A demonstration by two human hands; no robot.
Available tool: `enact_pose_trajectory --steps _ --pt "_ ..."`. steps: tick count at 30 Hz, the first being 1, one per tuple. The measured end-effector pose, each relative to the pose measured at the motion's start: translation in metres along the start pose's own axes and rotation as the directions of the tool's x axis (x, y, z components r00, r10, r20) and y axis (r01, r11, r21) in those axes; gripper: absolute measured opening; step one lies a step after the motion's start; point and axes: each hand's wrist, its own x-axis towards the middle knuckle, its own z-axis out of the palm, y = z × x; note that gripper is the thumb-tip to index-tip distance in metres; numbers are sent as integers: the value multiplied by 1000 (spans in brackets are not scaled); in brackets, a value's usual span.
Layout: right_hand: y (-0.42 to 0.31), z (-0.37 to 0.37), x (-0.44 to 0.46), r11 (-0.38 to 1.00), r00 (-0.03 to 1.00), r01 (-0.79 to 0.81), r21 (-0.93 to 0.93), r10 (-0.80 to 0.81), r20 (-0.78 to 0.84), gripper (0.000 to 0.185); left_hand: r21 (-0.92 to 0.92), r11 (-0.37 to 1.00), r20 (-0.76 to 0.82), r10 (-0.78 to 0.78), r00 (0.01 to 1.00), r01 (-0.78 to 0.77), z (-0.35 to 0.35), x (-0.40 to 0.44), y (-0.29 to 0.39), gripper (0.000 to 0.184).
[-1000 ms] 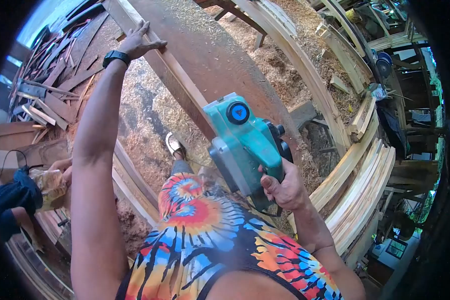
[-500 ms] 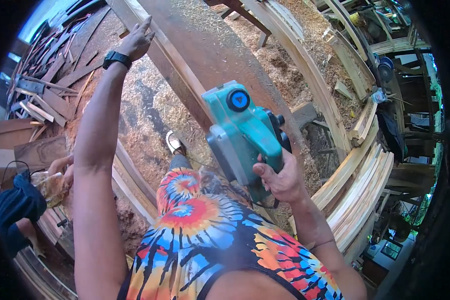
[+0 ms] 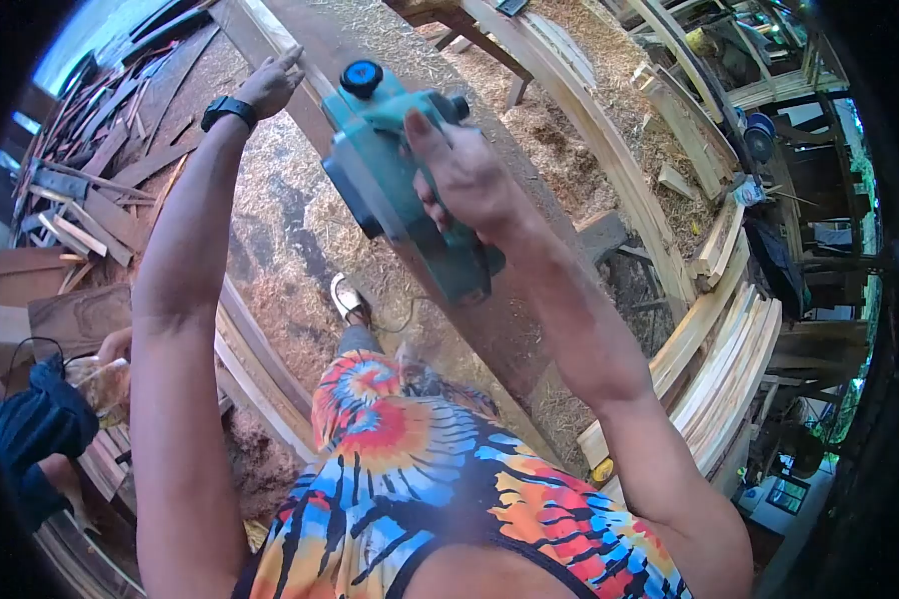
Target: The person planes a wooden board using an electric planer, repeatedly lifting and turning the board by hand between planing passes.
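A teal electric hand planer (image 3: 370, 165) with a blue-topped knob rests along a narrow wooden board (image 3: 267, 22). My right hand (image 3: 464, 180) is wrapped round the planer's rear handle. Farther up the board, my left hand (image 3: 268, 90), with a dark watch on the wrist, lies against the board with its fingers stretched out over it. Under the board is a wide brown work surface (image 3: 514, 344). The planer hides the middle of the board, and its underside is not visible.
Wood shavings (image 3: 300, 190) cover the ground around my foot (image 3: 350, 299). Long planks (image 3: 609, 130) lie on supports to the right, near stacked curved boards (image 3: 719, 389). Scrap wood (image 3: 100, 160) is heaped at left. Another person (image 3: 45, 419) sits at lower left.
My right hand has pushed the planer forward and left along the board, toward my left hand. The left hand has barely shifted, its fingers now lower over the board.
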Motion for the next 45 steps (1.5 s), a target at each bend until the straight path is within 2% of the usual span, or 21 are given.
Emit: enact_pose_trajectory --steps 3,5,7,8,10,13,18,21,23,25,27,30,33,35,37,38,41,42,43,44,45 --pt "12 -10 -50 997 998 -66 -29 67 11 60 240 968 -17 82 997 -75 20 20 -20 67" --pt "23 -20 -97 992 992 -123 13 123 4 63 225 973 23 37 999 -41 13 9 -6 70" --pt "40 -31 -145 987 990 -135 -86 132 -40 67 224 973 11 49 999 -50 14 10 -6 70" --pt "41 -33 -167 983 984 -173 -68 170 -49 72 307 938 24 160 987 -160 14 7 -6 44" --pt "46 -36 -203 972 971 -230 -40 227 -71 79 370 912 0 194 981 -180 22 11 -17 40" --pt "60 -45 -233 960 957 -278 -20 275 -92 84 285 949 -23 151 988 -138 15 0 0 39" --pt "57 -44 -233 955 950 -298 -6 296 -105 84 325 929 -3 186 982 -175 12 -2 -3 39" --pt "55 -44 -224 958 951 -286 -24 280 -128 83 74 985 -189 169 967 -158 30 4 -12 39" --pt "54 -42 -216 965 958 -260 -30 255 -128 82 236 960 -66 169 983 -150 12 -8 5 39" --pt "52 -41 -206 970 964 -242 -30 236 -126 81 368 908 -6 217 976 -199 9 -8 3 38" --pt "48 -39 -193 974 967 -226 -23 222 -123 80 475 831 0 329 944 -289 17 -3 -8 38" --pt "47 -35 -171 981 977 -188 -47 182 -110 74 304 920 -96 288 953 -248 24 1 -15 42" --pt "44 -27 -143 986 987 -126 -113 112 -117 69 -16 989 -150 141 979 -145 29 5 -23 53" --pt "37 -24 -118 976 992 -77 -204 54 -117 71 -25 983 -160 174 972 -181 33 10 -29 59" --pt "32 -17 -84 977 994 0 -215 -23 -105 70 9 982 -131 186 974 -186 24 0 -22 67" --pt "29 -12 -65 975 994 37 -220 -59 -96 70 -73 982 -123 165 979 -175 23 -2 -20 80" --pt "10 7 9 943 969 196 -268 -228 -95 68 -523 806 -207 196 959 -278 43 15 -58 91" --pt "-1 11 29 962 988 108 -250 -132 -82 67 -640 678 -309 202 929 -360 56 23 -71 93" --pt "-13 14 44 972 997 22 -233 -38 -67 65 -784 560 -302 36 953 -269 51 11 -59 91" --pt "-15 17 57 964 995 -10 -266 -17 -99 58 -752 638 -249 -44 968 -164 45 -5 -42 89" --pt "-16 16 56 968 990 75 -241 -102 -102 55 -711 701 -205 -134 970 -53 39 -26 -21 87"
